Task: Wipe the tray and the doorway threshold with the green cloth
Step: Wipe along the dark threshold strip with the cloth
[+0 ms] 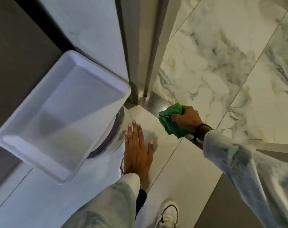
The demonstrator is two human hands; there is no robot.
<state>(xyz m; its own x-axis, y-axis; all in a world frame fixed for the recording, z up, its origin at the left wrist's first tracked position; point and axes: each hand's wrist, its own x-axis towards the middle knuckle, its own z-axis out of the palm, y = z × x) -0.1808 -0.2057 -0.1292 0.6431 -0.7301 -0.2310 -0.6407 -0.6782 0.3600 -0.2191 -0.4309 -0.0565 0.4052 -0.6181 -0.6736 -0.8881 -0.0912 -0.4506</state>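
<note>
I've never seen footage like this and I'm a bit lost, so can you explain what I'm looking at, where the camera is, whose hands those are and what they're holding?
There is no machine here. This is a single picture from a wide-angle camera worn on a person's head, looking down at their own two hands, so the edges look bent.

The right hand is closed on a bunched green cloth, pressed against the metal doorway threshold where grey floor meets marbled tile.

The left hand holds nothing; it lies flat and open on the pale floor.

To the left is a white plastic tray, empty, sitting on top of a round object I can't identify. Behind it rises the door frame.

At the bottom you see patterned sleeves and a white shoe.
</note>
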